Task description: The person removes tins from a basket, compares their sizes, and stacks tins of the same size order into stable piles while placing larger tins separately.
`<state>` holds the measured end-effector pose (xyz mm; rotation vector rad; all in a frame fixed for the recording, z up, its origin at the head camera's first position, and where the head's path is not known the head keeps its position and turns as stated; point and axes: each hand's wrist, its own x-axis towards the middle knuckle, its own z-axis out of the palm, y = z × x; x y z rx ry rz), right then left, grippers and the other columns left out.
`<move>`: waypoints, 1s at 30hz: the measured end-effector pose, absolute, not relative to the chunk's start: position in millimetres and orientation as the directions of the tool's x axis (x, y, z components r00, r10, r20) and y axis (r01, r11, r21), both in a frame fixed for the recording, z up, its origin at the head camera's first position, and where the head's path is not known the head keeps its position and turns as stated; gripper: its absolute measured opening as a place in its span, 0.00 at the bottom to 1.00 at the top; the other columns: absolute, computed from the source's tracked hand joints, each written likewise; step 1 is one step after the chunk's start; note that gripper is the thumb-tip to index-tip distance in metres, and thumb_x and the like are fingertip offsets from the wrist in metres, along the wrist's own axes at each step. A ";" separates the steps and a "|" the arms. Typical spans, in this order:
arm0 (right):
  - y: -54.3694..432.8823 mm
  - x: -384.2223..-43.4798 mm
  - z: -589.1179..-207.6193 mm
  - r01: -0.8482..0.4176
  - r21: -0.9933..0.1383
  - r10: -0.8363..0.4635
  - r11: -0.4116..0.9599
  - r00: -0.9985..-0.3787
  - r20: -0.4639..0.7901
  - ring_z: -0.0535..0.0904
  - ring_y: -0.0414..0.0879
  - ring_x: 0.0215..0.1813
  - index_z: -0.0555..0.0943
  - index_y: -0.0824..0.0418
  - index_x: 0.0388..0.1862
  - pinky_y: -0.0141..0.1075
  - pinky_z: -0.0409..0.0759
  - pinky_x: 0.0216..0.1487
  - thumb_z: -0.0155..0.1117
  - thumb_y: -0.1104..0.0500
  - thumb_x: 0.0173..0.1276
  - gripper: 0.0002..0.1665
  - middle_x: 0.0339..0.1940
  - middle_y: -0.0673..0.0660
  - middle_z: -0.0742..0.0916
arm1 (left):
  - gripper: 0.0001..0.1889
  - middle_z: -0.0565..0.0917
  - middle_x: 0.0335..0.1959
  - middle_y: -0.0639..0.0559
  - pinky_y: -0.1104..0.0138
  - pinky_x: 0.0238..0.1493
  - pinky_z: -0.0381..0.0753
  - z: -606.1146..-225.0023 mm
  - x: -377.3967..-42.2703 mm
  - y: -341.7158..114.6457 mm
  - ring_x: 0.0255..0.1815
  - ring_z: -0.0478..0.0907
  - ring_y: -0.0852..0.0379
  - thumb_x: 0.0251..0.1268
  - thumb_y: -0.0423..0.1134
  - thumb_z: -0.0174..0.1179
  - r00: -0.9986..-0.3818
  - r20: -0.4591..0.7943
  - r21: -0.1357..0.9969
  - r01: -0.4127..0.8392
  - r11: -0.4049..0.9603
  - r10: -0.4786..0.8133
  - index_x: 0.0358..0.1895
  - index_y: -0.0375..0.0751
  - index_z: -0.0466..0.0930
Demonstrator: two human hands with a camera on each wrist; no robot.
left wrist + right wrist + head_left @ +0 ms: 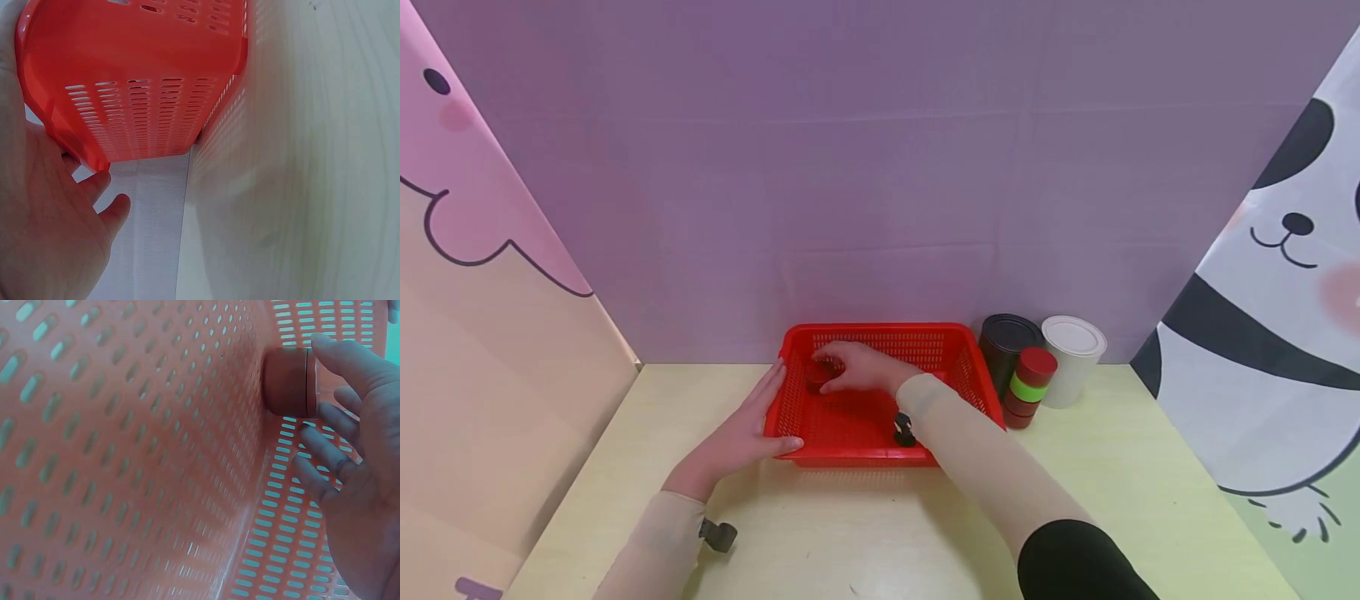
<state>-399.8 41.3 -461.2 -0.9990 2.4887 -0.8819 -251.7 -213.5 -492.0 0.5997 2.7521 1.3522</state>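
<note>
A red plastic basket [880, 457] with slotted walls stands on the table against the back wall. My left hand [752, 433] rests along its left rim, fingers extended, thumb over the front left corner. In the left wrist view two fingertips stick out past the basket's outer wall. My right hand [867, 368] reaches inside the basket, thumb and fingers spread about a small round red container [289, 382] with a lid. That container stands on the basket floor near the left wall. Whether the fingertips touch its lid is hard to tell.
Right of the basket stand a black canister [1009, 333], a white canister [1078, 358] and a stack of small round red containers [1037, 364] with a bright green band [1028, 389]. A purple cloth wall [880, 183] closes the back.
</note>
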 end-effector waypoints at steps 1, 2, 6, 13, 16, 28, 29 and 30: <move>41.1 -399.7 -461.1 -0.509 -0.648 -0.706 0.567 -0.705 -0.063 0.80 0.46 0.69 0.77 0.48 0.81 0.48 0.83 0.73 0.86 0.55 0.67 0.45 0.71 0.46 0.84 | 0.67 0.41 0.94 0.53 0.41 0.69 0.83 -492.4 -251.9 -213.5 0.92 0.42 0.40 0.61 0.51 0.82 -0.926 0.151 0.764 0.331 0.554 0.346 0.94 0.50 0.39; 40.8 -399.4 -461.2 -0.509 -0.648 -0.707 0.566 -0.704 -0.065 0.80 0.46 0.69 0.77 0.48 0.81 0.48 0.83 0.73 0.86 0.55 0.67 0.45 0.71 0.46 0.84 | 0.67 0.41 0.94 0.53 0.41 0.69 0.83 -492.7 -252.0 -213.5 0.92 0.42 0.40 0.61 0.51 0.82 -0.926 0.151 0.763 0.332 0.555 0.347 0.94 0.50 0.39; 39.9 -399.0 -461.4 -0.513 -0.639 -0.705 0.573 -0.706 -0.066 0.80 0.46 0.69 0.77 0.48 0.81 0.48 0.82 0.74 0.86 0.55 0.67 0.44 0.71 0.46 0.83 | 0.68 0.41 0.94 0.53 0.42 0.69 0.83 -493.0 -252.1 -213.5 0.92 0.43 0.40 0.60 0.52 0.82 -0.925 0.150 0.766 0.332 0.550 0.349 0.94 0.51 0.39; 39.9 -399.3 -462.3 -0.510 -0.636 -0.703 0.579 -0.707 -0.073 0.79 0.46 0.70 0.77 0.45 0.80 0.48 0.82 0.74 0.86 0.55 0.67 0.45 0.71 0.46 0.83 | 0.68 0.41 0.94 0.53 0.42 0.68 0.85 -493.1 -252.2 -213.8 0.92 0.43 0.40 0.60 0.52 0.83 -0.925 0.150 0.774 0.329 0.541 0.349 0.94 0.52 0.39; 39.6 -399.4 -463.3 -0.507 -0.643 -0.707 0.574 -0.703 -0.077 0.79 0.47 0.70 0.78 0.45 0.80 0.48 0.83 0.73 0.86 0.56 0.66 0.45 0.71 0.47 0.82 | 0.68 0.41 0.94 0.53 0.42 0.68 0.84 -492.8 -251.8 -213.4 0.92 0.43 0.40 0.60 0.51 0.83 -0.926 0.148 0.773 0.327 0.544 0.348 0.94 0.51 0.39; 37.9 -397.2 -462.4 -0.511 -0.631 -0.711 0.584 -0.697 -0.093 0.79 0.46 0.67 0.81 0.47 0.77 0.45 0.85 0.70 0.85 0.57 0.68 0.40 0.69 0.48 0.83 | 0.67 0.40 0.94 0.54 0.40 0.71 0.81 -489.9 -250.0 -212.9 0.93 0.41 0.41 0.62 0.49 0.81 -0.926 0.146 0.761 0.330 0.559 0.348 0.94 0.50 0.39; 37.9 -397.4 -462.7 -0.509 -0.632 -0.709 0.584 -0.699 -0.093 0.79 0.47 0.67 0.81 0.48 0.76 0.45 0.85 0.70 0.85 0.57 0.67 0.39 0.69 0.48 0.83 | 0.67 0.40 0.94 0.54 0.40 0.71 0.81 -489.8 -249.9 -212.9 0.93 0.41 0.41 0.62 0.49 0.81 -0.926 0.145 0.761 0.330 0.559 0.349 0.94 0.50 0.39; 38.0 -397.6 -462.9 -0.508 -0.633 -0.708 0.585 -0.700 -0.093 0.80 0.47 0.67 0.81 0.48 0.75 0.45 0.85 0.70 0.85 0.57 0.67 0.38 0.69 0.48 0.83 | 0.67 0.40 0.94 0.54 0.41 0.71 0.82 -489.8 -250.0 -213.0 0.93 0.41 0.41 0.62 0.49 0.82 -0.926 0.144 0.762 0.329 0.558 0.349 0.94 0.51 0.39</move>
